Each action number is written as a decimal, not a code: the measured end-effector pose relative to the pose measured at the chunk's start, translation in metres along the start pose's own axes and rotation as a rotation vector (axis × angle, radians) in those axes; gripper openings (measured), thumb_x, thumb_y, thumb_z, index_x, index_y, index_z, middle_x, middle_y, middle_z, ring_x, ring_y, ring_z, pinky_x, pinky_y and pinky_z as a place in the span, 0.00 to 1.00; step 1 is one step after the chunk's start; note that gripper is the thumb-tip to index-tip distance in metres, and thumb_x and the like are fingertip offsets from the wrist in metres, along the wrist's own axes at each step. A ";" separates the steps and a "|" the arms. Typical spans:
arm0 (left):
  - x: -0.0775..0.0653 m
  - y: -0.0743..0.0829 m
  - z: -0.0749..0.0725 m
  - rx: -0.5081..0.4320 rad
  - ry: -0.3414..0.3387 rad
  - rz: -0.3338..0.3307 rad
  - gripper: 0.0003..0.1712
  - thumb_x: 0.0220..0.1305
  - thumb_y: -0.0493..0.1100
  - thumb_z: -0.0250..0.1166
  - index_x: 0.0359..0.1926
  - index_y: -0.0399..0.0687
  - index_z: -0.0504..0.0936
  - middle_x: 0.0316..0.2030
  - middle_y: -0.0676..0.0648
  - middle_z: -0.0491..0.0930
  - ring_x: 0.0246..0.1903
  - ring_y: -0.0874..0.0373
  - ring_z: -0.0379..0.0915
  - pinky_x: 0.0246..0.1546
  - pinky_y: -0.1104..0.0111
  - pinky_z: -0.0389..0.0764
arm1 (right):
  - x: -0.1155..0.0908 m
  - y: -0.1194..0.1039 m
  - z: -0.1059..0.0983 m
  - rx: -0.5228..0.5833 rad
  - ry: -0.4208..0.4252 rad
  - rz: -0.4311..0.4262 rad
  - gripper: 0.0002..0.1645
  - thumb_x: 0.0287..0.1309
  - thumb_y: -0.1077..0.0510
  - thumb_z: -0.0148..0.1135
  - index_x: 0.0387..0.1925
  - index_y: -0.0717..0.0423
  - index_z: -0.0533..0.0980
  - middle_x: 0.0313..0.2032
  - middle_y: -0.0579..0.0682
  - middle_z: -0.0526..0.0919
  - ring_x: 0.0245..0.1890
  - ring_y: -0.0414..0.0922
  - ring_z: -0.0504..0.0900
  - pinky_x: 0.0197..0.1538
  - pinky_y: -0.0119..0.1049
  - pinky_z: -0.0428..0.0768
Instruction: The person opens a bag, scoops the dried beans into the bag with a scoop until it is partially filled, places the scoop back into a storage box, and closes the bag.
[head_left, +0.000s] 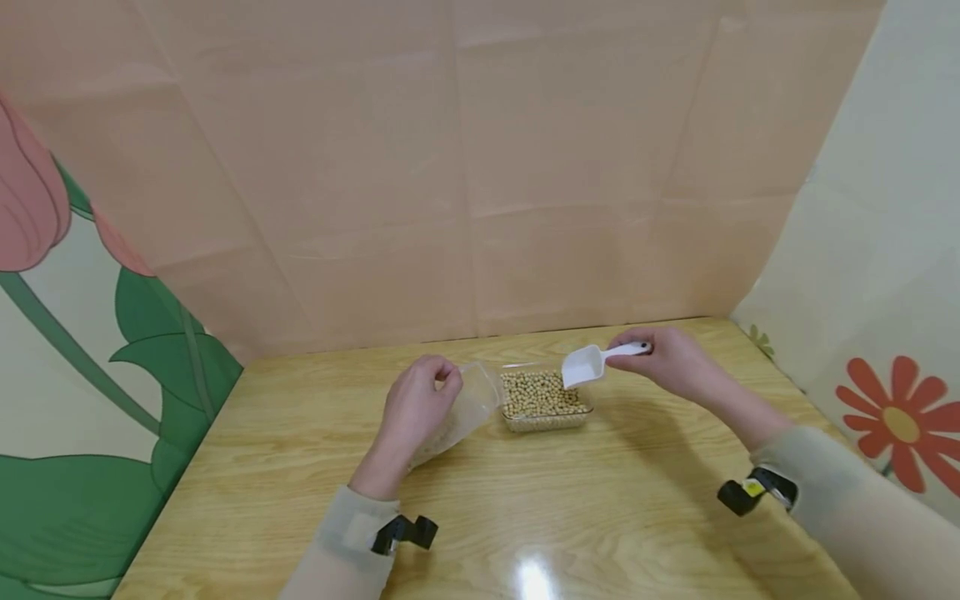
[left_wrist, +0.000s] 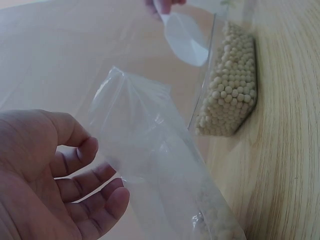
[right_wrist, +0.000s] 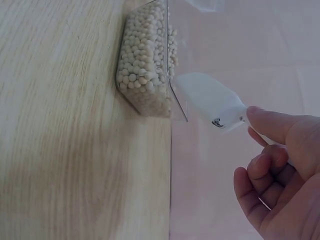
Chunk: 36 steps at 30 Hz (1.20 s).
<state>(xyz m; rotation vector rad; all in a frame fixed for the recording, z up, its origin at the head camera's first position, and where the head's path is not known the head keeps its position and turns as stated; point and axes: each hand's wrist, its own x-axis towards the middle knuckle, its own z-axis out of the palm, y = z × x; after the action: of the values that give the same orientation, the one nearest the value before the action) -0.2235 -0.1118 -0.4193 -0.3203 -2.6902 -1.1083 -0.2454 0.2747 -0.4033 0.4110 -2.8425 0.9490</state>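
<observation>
Beans (head_left: pixel 542 393) are filling most of a clear box (head_left: pixel 546 426), which is standing on a wooden table (head_left: pixel 600 492). Above the box's right end, a scoop (head_left: pixel 585 365) is hanging with its white bowl tilting down toward the beans. A person's right hand (head_left: pixel 666 358), to the right of the box and higher than its rim, is gripping the scoop's handle between thumb and fingers, while the other fingers are curling loosely beneath.

Left of the box, the left hand (head_left: pixel 415 404) is pinching the upper edge of a clear bag (head_left: pixel 472 404), its fingers bending inward. The bag is slanting, its upper end reaching just beside the box's left end and its lower part, where more beans are showing through the plastic, lying farther from the box.

Pale sleeves (head_left: pixel 832 479) are covering both forearms nearer the viewer than the box, and a black device (head_left: pixel 742 497) is sitting at each cuff. Behind the box, a pinkish backdrop (head_left: pixel 465 167) is rising; well to its right, a painted red flower (head_left: pixel 900 425) is decorating the wall, and well to its left, painted green leaves (head_left: pixel 60 500) are spreading.
</observation>
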 end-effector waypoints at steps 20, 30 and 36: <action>-0.003 0.001 -0.003 -0.010 -0.008 -0.021 0.09 0.77 0.41 0.64 0.42 0.46 0.90 0.48 0.46 0.87 0.42 0.51 0.79 0.49 0.52 0.82 | 0.015 -0.015 0.008 -0.089 -0.100 -0.027 0.15 0.70 0.49 0.77 0.49 0.54 0.90 0.41 0.49 0.91 0.34 0.45 0.84 0.35 0.43 0.79; -0.003 0.001 -0.002 -0.009 -0.009 -0.021 0.09 0.78 0.41 0.64 0.45 0.45 0.90 0.49 0.46 0.87 0.47 0.50 0.82 0.53 0.50 0.83 | 0.019 -0.019 0.021 -0.113 -0.107 -0.040 0.13 0.68 0.49 0.78 0.47 0.52 0.90 0.39 0.46 0.91 0.37 0.45 0.87 0.39 0.46 0.81; -0.002 0.001 -0.002 -0.006 -0.006 -0.019 0.09 0.78 0.42 0.64 0.44 0.46 0.90 0.50 0.46 0.87 0.47 0.50 0.82 0.53 0.50 0.83 | 0.019 -0.009 0.032 -0.034 -0.142 -0.013 0.13 0.71 0.49 0.76 0.49 0.51 0.90 0.44 0.49 0.92 0.42 0.48 0.89 0.43 0.48 0.84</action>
<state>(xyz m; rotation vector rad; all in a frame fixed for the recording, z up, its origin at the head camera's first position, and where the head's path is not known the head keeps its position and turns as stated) -0.2208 -0.1129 -0.4180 -0.3006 -2.7009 -1.1226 -0.2616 0.2444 -0.4195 0.5125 -2.9740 0.9020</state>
